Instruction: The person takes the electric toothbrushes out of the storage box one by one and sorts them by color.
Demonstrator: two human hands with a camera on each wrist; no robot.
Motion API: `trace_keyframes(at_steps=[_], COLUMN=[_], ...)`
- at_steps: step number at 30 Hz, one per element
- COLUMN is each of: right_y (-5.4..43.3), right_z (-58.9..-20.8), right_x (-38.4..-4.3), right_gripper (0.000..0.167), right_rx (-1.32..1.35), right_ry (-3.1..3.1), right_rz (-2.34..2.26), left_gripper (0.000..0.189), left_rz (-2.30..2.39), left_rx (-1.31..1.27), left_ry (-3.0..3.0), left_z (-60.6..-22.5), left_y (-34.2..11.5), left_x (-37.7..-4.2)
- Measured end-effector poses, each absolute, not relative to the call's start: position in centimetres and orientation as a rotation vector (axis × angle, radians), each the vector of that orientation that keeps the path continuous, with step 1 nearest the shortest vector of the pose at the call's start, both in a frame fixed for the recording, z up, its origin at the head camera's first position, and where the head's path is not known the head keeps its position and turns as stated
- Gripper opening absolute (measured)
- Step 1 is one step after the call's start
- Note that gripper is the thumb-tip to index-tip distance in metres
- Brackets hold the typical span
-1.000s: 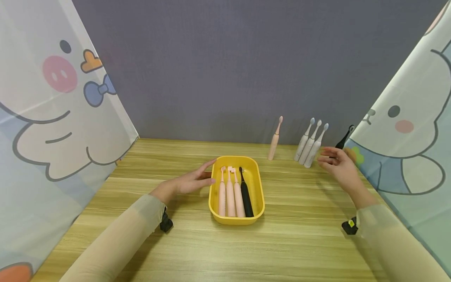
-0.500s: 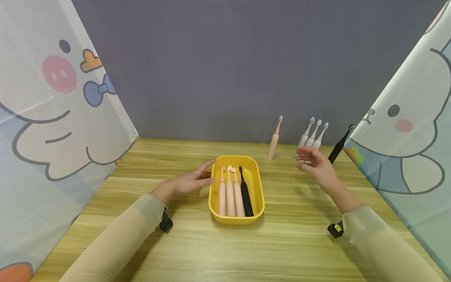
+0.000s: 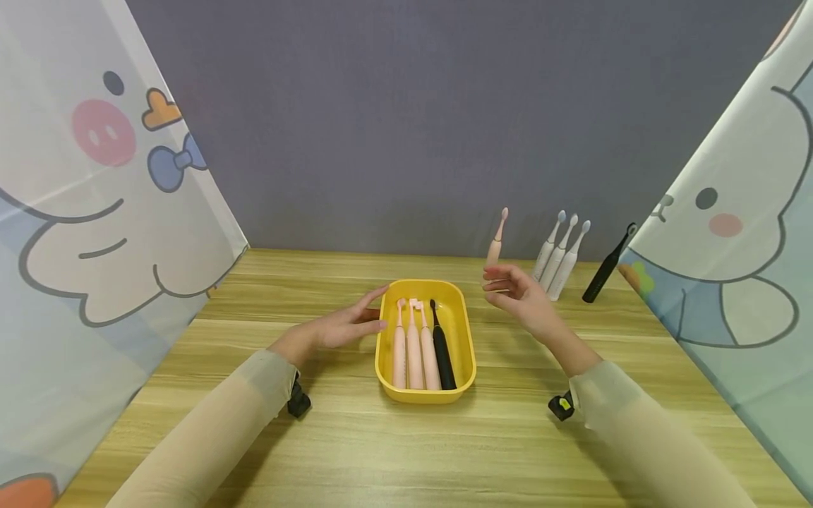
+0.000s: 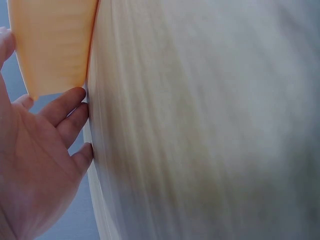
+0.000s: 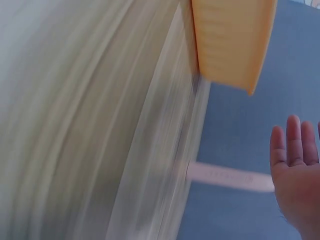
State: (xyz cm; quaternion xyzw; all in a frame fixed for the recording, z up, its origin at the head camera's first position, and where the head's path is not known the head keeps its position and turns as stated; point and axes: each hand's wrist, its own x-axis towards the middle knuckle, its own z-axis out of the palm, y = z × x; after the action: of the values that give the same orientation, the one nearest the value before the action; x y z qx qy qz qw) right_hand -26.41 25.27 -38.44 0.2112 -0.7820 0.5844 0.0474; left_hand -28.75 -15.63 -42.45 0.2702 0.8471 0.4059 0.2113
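Observation:
My left hand (image 3: 336,329) touches the left side of a yellow tray (image 3: 425,397) with loosely straight fingers, as the left wrist view also shows. Inside the tray lie several electric toothbrushes: three pink ones (image 3: 414,356) side by side and a black one (image 3: 444,356) at their right. My right hand (image 3: 527,305) is raised at the right of the tray, holding nothing. Just behind it a pink electric toothbrush (image 3: 495,250) stands upright, its lower part hidden by the hand. In the right wrist view the straight fingers overlap this pink handle (image 5: 227,177).
Three white electric toothbrushes (image 3: 560,264) stand close together to the right of the pink one. A black electric toothbrush (image 3: 602,276) stands farther right. A grey panel (image 3: 406,141) closes the back, and printed cloths (image 3: 718,282) flank both sides of the wooden table (image 3: 406,458).
My right hand has swept left from beside the black toothbrush, past the white ones, to the standing pink toothbrush. The left hand and the tray have stayed put.

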Motion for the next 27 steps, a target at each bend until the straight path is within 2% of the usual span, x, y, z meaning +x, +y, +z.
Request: trace_keyframes(at_steps=[17, 27], right_y=[16.2, 14.1], right_z=[-38.6, -40.3], right_x=[-27.0, -27.9], right_gripper=[0.049, 0.045], right_rx=[0.819, 0.835], right_ry=[-2.512, -2.608], right_rz=[1.747, 1.590], left_gripper=[0.087, 0.086], left_rz=[1.149, 1.142], left_rx=[0.768, 0.779], left_ry=[2.334, 2.335], left_z=[-42.5, -42.6], left_y=[-15.7, -15.8], left_x=[-29.0, -28.9])
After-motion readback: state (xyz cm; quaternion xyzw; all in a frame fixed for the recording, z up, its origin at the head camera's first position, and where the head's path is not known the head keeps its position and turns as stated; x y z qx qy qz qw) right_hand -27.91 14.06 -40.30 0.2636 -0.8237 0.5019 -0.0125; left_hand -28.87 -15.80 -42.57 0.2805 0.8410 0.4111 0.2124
